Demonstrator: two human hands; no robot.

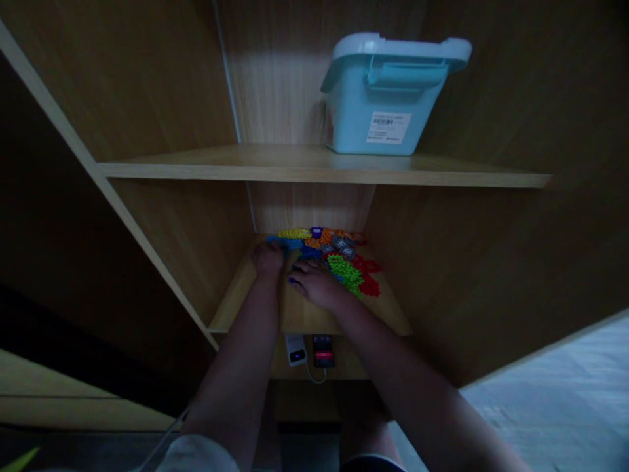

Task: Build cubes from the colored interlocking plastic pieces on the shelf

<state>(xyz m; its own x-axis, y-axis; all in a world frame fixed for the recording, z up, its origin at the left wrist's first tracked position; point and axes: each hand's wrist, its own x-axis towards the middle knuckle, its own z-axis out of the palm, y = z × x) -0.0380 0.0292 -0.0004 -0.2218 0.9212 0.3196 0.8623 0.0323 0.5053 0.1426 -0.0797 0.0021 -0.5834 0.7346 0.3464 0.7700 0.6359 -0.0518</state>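
Observation:
My left hand (268, 258) is at the left of the lower shelf board, its fingers curled beside light blue plastic pieces (291, 243). What it holds, if anything, is hidden. My right hand (318, 283) lies low over the board, fingers stretched to the left and apart. A small dark blue piece (293, 280) shows at its thumb tip; whether it is held I cannot tell. Just beyond and to the right of this hand are green pieces (346, 272) and red pieces (369, 283). Farther back lie yellow pieces (293, 233), orange pieces (327, 237) and grey pieces (345, 248).
A lidded light blue bin (383, 98) with a label stands on the upper shelf (275, 160), above my hands. Wooden side walls flank the lower board (304, 318). Below it are a white device (295, 351) and a phone (323, 352) joined by a cable.

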